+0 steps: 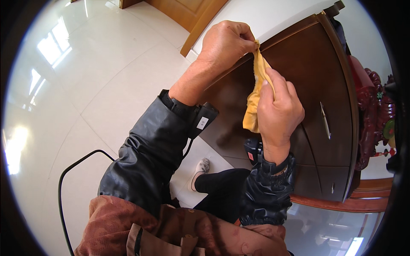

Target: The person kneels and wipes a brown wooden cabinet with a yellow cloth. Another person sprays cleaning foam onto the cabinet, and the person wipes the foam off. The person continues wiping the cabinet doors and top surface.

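Note:
A crumpled yellow cloth [253,110] hangs stretched between my two hands. My left hand [227,43] pinches its upper corner between thumb and fingertips. Lower down, my right hand [280,107] grips the cloth's side edge, with the thumb on the near face and the fingers curled over. The cloth's lower end droops free beside my right hand. Behind it stands a dark brown wooden cabinet [298,73] with metal handles; whether the cloth touches the cabinet I cannot tell.
Dark red carved ornaments [365,128] stand past the cabinet on the right. A wooden door [179,14] is at the top. Pale glossy floor tiles [105,80] spread out on the left. A black cable [60,185] loops by my left sleeve, and a wrist device [203,120] sits on each forearm.

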`<act>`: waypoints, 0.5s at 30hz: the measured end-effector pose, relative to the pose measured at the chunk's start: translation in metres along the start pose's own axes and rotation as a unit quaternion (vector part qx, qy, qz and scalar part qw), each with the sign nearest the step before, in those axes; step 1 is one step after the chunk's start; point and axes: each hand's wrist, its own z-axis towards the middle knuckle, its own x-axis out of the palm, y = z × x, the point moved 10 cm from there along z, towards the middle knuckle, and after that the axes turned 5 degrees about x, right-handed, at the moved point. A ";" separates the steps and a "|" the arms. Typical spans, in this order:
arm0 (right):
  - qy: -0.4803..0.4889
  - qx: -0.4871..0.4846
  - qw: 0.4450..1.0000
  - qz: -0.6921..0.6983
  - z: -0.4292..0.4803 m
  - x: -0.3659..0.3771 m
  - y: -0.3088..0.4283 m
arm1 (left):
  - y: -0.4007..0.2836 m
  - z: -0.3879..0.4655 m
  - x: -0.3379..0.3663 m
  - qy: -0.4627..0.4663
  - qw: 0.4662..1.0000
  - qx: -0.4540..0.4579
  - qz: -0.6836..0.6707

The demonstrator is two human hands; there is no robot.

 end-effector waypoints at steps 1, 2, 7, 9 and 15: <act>0.001 -0.012 1.000 0.008 0.001 0.002 0.002 | 0.001 0.001 -0.001 0.001 1.000 -0.004 -0.001; 0.019 0.003 0.999 0.042 0.004 0.003 -0.003 | 0.002 0.001 -0.002 0.000 1.000 -0.011 0.003; 0.054 0.130 0.967 0.213 -0.002 0.005 -0.025 | -0.010 0.001 0.001 0.017 0.998 0.023 0.061; 0.061 0.160 0.969 0.178 -0.005 0.010 -0.030 | -0.010 0.001 -0.001 0.011 0.998 0.018 0.057; 0.028 0.102 0.982 0.159 0.002 0.005 -0.024 | -0.014 0.001 -0.005 -0.014 0.993 0.044 0.108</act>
